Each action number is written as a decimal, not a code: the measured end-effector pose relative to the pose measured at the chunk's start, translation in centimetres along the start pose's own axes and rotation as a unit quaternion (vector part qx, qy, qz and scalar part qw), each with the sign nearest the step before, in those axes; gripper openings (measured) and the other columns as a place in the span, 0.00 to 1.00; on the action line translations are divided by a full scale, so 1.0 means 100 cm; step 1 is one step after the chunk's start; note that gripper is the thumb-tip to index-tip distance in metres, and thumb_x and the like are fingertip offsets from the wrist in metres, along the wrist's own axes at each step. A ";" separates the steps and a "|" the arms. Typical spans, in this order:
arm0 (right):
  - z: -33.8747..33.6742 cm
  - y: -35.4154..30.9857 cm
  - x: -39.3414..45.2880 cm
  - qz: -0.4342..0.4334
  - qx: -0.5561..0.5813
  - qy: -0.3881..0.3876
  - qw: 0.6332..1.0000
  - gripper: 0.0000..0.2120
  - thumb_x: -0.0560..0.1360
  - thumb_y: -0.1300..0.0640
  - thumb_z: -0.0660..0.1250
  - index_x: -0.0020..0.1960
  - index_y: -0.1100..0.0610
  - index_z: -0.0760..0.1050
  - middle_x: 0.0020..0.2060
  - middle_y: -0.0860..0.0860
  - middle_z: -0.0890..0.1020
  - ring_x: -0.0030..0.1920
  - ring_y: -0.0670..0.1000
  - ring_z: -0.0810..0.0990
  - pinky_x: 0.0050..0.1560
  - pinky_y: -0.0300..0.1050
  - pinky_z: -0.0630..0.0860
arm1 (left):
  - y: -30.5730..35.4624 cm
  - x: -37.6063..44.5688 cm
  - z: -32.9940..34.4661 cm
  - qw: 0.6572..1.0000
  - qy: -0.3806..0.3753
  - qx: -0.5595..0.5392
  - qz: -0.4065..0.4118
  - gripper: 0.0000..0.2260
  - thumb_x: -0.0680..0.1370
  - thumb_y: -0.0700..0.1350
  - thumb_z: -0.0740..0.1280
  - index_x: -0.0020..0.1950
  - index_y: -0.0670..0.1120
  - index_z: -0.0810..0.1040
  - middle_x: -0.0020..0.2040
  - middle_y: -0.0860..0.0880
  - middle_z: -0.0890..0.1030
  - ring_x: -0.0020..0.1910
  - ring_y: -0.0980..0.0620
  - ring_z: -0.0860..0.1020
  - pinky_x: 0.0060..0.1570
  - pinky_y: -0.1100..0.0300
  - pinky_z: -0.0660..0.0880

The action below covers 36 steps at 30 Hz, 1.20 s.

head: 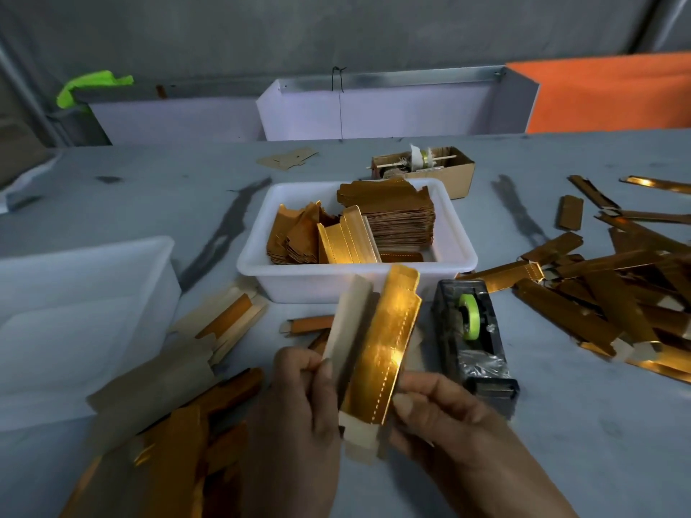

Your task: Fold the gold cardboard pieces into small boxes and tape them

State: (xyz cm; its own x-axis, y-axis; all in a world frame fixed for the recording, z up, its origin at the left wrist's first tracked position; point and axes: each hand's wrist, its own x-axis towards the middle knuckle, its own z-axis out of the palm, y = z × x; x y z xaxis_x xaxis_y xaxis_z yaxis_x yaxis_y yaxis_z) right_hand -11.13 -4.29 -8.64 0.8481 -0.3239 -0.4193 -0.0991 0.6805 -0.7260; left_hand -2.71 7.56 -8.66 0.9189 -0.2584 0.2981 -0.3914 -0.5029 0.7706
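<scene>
A long gold cardboard piece (387, 342), partly bent along its creases with its plain beige side showing at the left, is held upright above the table. My left hand (299, 413) pinches its lower left flap. My right hand (445, 416) grips its lower right edge. Just right of the piece stands a black tape dispenser (473, 342) with a green roll. A white tray (463, 256) behind holds stacks of flat gold pieces (396, 214).
A heap of folded gold boxes (613, 293) covers the table's right side. More gold pieces (175, 435) lie at the lower left beside a white tub (74, 315). A small cardboard box (430, 168) with a spool sits behind the tray.
</scene>
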 end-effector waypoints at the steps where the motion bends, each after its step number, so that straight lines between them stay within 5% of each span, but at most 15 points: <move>1: 0.000 -0.001 -0.002 -0.015 -0.024 0.018 0.999 0.15 0.61 0.62 0.70 0.48 0.64 0.79 0.35 0.59 0.80 0.34 0.51 0.81 0.33 0.40 0.79 | 0.001 0.000 0.001 1.000 0.007 0.013 0.018 0.07 0.78 0.44 0.62 0.41 0.53 0.68 0.31 0.53 0.78 0.40 0.69 0.76 0.36 0.77 0.70; 4: -0.001 -0.005 -0.004 -0.058 -0.070 0.049 0.995 0.19 0.61 0.50 0.68 0.49 0.58 0.79 0.37 0.57 0.83 0.39 0.53 0.83 0.41 0.47 0.81 | 0.005 -0.001 0.001 0.995 0.001 0.070 0.067 0.13 0.78 0.43 0.63 0.39 0.57 0.63 0.27 0.55 0.73 0.29 0.64 0.76 0.31 0.77 0.70; 6: 0.001 -0.005 -0.006 -0.061 -0.092 0.040 0.993 0.26 0.57 0.44 0.71 0.53 0.52 0.77 0.42 0.54 0.85 0.45 0.52 0.84 0.44 0.50 0.82 | 0.009 -0.002 0.000 0.982 -0.010 0.126 0.143 0.07 0.79 0.43 0.61 0.42 0.52 0.70 0.27 0.53 0.74 0.22 0.62 0.72 0.22 0.74 0.67; 9: 0.004 0.000 -0.001 -0.053 -0.150 0.043 0.986 0.31 0.55 0.43 0.73 0.56 0.50 0.74 0.43 0.53 0.84 0.47 0.50 0.84 0.47 0.51 0.82 | 0.011 -0.009 0.006 0.967 -0.002 0.167 0.192 0.22 0.83 0.50 0.48 0.42 0.44 0.77 0.27 0.52 0.74 0.22 0.60 0.72 0.26 0.72 0.64; 14: -0.003 0.008 0.012 -0.079 -0.288 0.095 0.950 0.06 0.73 0.63 0.67 0.47 0.54 0.78 0.37 0.59 0.83 0.41 0.56 0.84 0.42 0.50 0.82 | 0.008 -0.012 0.010 0.960 0.012 0.170 0.222 0.13 0.81 0.50 0.52 0.48 0.46 0.73 0.28 0.52 0.76 0.22 0.59 0.73 0.23 0.71 0.66; 18: -0.017 0.013 0.012 -0.086 -0.366 0.125 0.918 0.08 0.73 0.65 0.64 0.41 0.53 0.77 0.33 0.55 0.82 0.33 0.51 0.82 0.32 0.40 0.79 | -0.003 0.016 -0.012 0.978 0.083 0.146 0.120 0.12 0.79 0.46 0.58 0.48 0.39 0.75 0.33 0.41 0.80 0.26 0.49 0.78 0.26 0.67 0.68; 21: -0.019 0.019 0.012 -0.068 -0.389 0.123 0.911 0.08 0.73 0.65 0.65 0.42 0.52 0.78 0.32 0.52 0.83 0.33 0.49 0.82 0.37 0.45 0.81 | -0.007 0.042 -0.034 0.987 0.142 0.068 -0.007 0.05 0.79 0.44 0.60 0.51 0.43 0.70 0.45 0.39 0.80 0.39 0.42 0.78 0.32 0.65 0.67; 24: -0.012 0.021 0.013 -0.074 -0.386 0.117 0.912 0.12 0.74 0.62 0.66 0.51 0.46 0.75 0.39 0.47 0.83 0.42 0.49 0.83 0.49 0.53 0.80 | -0.001 0.038 -0.029 0.992 0.050 -0.079 -0.083 0.04 0.78 0.50 0.62 0.50 0.51 0.70 0.47 0.51 0.80 0.39 0.54 0.78 0.28 0.65 0.74; 27: -0.008 0.015 0.008 -0.138 -0.421 0.116 0.889 0.16 0.75 0.54 0.66 0.55 0.36 0.68 0.52 0.42 0.78 0.51 0.42 0.79 0.53 0.45 0.79 | 0.007 0.018 -0.012 0.986 -0.018 -0.127 -0.103 0.04 0.75 0.52 0.65 0.45 0.54 0.71 0.43 0.55 0.80 0.37 0.57 0.80 0.25 0.70 0.73; 29: -0.005 0.006 -0.002 -0.156 -0.345 0.128 0.917 0.10 0.74 0.52 0.66 0.50 0.37 0.77 0.50 0.44 0.82 0.47 0.43 0.81 0.43 0.36 0.79 | 0.008 0.007 -0.005 0.980 -0.024 -0.168 -0.109 0.03 0.74 0.50 0.66 0.45 0.52 0.73 0.42 0.53 0.82 0.37 0.57 0.80 0.28 0.66 0.75; 31: 0.001 -0.004 -0.011 -0.093 -0.166 0.082 0.978 0.08 0.70 0.50 0.65 0.45 0.45 0.83 0.44 0.49 0.85 0.42 0.46 0.84 0.35 0.38 0.80 | 0.007 0.001 0.000 0.977 -0.030 -0.180 -0.112 0.03 0.74 0.46 0.68 0.45 0.50 0.74 0.39 0.52 0.83 0.36 0.59 0.80 0.29 0.64 0.77; 34: 0.008 -0.010 -0.016 -0.032 -0.023 0.035 0.999 0.11 0.64 0.49 0.65 0.41 0.50 0.85 0.42 0.53 0.86 0.40 0.50 0.85 0.47 0.55 0.79 | 0.010 -0.009 0.004 0.985 -0.020 -0.142 -0.096 0.04 0.74 0.45 0.68 0.44 0.50 0.74 0.35 0.53 0.83 0.38 0.64 0.79 0.30 0.71 0.74; 36: 0.009 -0.009 -0.017 -0.033 -0.012 0.025 0.999 0.10 0.64 0.49 0.65 0.38 0.49 0.85 0.40 0.54 0.86 0.38 0.50 0.85 0.50 0.55 0.77 | 0.015 -0.012 0.006 0.990 0.003 -0.118 -0.076 0.06 0.74 0.45 0.69 0.41 0.52 0.72 0.34 0.56 0.82 0.40 0.68 0.78 0.32 0.74 0.73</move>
State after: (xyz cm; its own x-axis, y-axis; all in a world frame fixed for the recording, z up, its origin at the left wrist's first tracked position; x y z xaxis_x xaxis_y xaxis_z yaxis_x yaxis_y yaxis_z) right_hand -12.00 -3.74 -6.78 0.8261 -0.4008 -0.3961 -0.0562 0.6408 -0.7656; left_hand -4.49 6.57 -8.20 0.9669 -0.1896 0.1709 -0.2267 -0.3296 0.9165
